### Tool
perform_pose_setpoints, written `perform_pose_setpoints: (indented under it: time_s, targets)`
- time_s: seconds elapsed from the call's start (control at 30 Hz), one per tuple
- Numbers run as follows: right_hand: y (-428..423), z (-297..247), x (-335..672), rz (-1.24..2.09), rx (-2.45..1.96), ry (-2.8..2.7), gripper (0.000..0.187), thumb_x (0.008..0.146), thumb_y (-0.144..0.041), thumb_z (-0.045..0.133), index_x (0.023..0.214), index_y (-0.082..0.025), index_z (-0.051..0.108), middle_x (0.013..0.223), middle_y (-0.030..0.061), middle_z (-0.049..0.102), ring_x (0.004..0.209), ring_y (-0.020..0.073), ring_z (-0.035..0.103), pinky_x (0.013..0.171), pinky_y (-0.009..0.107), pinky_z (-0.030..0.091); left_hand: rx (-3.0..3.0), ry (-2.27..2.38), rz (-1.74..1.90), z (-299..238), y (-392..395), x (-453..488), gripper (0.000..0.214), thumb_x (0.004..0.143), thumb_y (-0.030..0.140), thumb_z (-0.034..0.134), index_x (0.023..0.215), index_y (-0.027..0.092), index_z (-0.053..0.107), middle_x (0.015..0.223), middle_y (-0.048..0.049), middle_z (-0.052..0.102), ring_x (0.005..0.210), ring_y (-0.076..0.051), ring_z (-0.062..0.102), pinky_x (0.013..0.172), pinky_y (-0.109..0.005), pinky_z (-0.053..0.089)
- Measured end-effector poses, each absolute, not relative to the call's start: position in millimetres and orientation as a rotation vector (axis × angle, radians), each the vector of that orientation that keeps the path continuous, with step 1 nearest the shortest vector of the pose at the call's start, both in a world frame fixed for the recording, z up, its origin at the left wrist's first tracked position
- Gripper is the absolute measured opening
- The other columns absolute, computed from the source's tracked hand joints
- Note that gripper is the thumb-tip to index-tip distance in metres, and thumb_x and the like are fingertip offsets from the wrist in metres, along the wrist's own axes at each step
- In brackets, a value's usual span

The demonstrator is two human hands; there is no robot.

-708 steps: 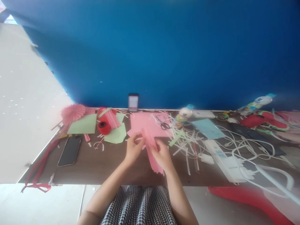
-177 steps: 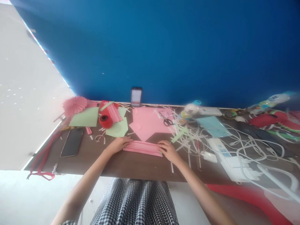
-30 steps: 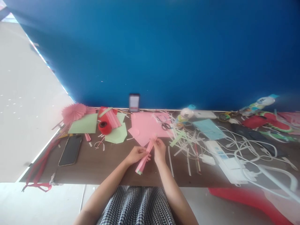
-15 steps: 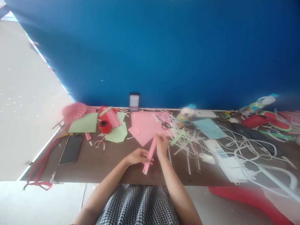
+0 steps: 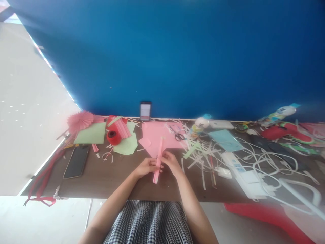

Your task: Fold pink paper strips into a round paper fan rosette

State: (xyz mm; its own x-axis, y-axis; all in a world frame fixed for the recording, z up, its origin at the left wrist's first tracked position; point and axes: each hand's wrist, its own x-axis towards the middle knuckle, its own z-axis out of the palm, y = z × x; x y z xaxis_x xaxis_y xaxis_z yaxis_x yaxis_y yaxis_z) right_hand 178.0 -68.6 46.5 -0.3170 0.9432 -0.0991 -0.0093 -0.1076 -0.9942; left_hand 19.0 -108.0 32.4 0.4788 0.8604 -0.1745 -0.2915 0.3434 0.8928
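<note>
A narrow strip of folded pink paper [image 5: 159, 159] is held nearly upright in the picture, over the front middle of the table. My left hand [image 5: 148, 167] is closed round its lower half from the left side. From the right, my right hand [image 5: 172, 162] pinches the same strip near its middle. Just beyond the hands lie flat sheets of pink paper [image 5: 152, 130], and the strip's far end overlaps them in view. Scissors with dark handles [image 5: 179, 137] rest on the right side of those sheets.
Paper scraps [image 5: 200, 150] spread to the right, near a bottle [image 5: 200, 125], a power strip [image 5: 237, 169] and tangled white cables. On the left are a phone [image 5: 76, 162], a red tape roll [image 5: 113, 137], green paper [image 5: 91, 133] and a pleated pink fan [image 5: 80, 121]. Another phone [image 5: 145, 111] leans against the blue wall.
My right hand has slid down from the strip's far end to its middle. The strip has shifted slightly left and stands more upright in view. My left hand has kept its hold.
</note>
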Motion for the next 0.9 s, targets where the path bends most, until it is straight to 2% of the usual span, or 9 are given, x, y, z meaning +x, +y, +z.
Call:
perform_pose_setpoints:
  time_s: [0.1,0.23,0.4,0.5,0.6,0.73,0.8,0.9]
  targets:
    - [-74,48,174,1.41,-1.156,-1.41,0.026,0.064,-0.039,0.066,0.067,-0.015,0.061,0.068,0.0034,0.063,0.067,0.017,0.058,0.065,0.029,0.043,0.902,0.744,0.875,32,-106,20,0.043,0.064,0.033,0.07,0.097,0.007,0.06,0.092,-0.0169,0.065,0.077,-0.024,0.064,0.074,-0.04,0.05]
    - [-75,48,164,1.373,-1.172,-1.33,0.023,0.064,-0.036,0.067,0.064,-0.014,0.062,0.062,0.0017,0.061,0.059,0.0139,0.055,0.058,0.026,0.041,0.853,0.8,0.968,31,-104,19,0.038,0.069,0.038,0.065,0.089,0.006,0.061,0.08,-0.0124,0.065,0.07,-0.02,0.064,0.071,-0.035,0.05]
    - [-70,45,158,1.841,-0.776,-1.236,0.028,0.065,-0.035,0.067,0.086,-0.016,0.062,0.074,0.002,0.061,0.057,0.0104,0.052,0.052,0.023,0.04,0.662,0.612,0.942,28,-101,15,0.026,0.068,0.031,0.068,0.071,0.007,0.058,0.059,-0.002,0.055,0.047,-0.007,0.052,0.049,-0.02,0.042]
    - [-62,39,156,1.963,-0.69,-1.126,0.026,0.061,-0.028,0.072,0.081,-0.017,0.06,0.071,-0.0002,0.06,0.059,0.0103,0.054,0.056,0.023,0.043,0.524,0.518,0.888,25,-98,13,0.022,0.068,0.026,0.068,0.07,0.009,0.055,0.053,0.0028,0.047,0.042,-0.003,0.043,0.042,-0.015,0.034]
    - [-51,32,153,1.998,-0.657,-1.125,0.024,0.058,-0.026,0.074,0.073,-0.017,0.058,0.058,-0.004,0.054,0.051,0.0091,0.052,0.051,0.022,0.042,0.585,0.52,0.854,25,-91,10,0.024,0.069,0.03,0.066,0.075,0.009,0.056,0.058,0.0005,0.05,0.044,-0.005,0.047,0.044,-0.018,0.037]
    - [-38,25,149,2.001,-0.622,-1.201,0.023,0.064,-0.033,0.07,0.07,-0.016,0.056,0.047,-0.0054,0.048,0.041,0.0097,0.047,0.043,0.023,0.038,0.899,0.707,0.754,38,-77,1,0.036,0.075,0.043,0.054,0.074,0.007,0.058,0.066,-0.0071,0.058,0.052,-0.013,0.056,0.052,-0.026,0.043]
    - [-34,22,148,1.928,-0.66,-1.177,0.024,0.063,-0.033,0.071,0.066,-0.015,0.054,0.05,-0.0041,0.049,0.044,0.0093,0.047,0.043,0.022,0.037,1.107,0.828,0.621,45,-71,-3,0.038,0.077,0.046,0.048,0.073,0.009,0.058,0.062,-0.0054,0.058,0.051,-0.013,0.055,0.051,-0.026,0.042]
    - [-28,17,150,1.775,-0.757,-1.065,0.025,0.058,-0.029,0.074,0.062,-0.016,0.053,0.052,-0.0051,0.048,0.045,0.0061,0.041,0.041,0.019,0.033,1.525,1.025,0.451,52,-65,-6,0.032,0.078,0.044,0.045,0.079,0.014,0.055,0.058,0.0001,0.054,0.05,-0.011,0.051,0.051,-0.023,0.038]
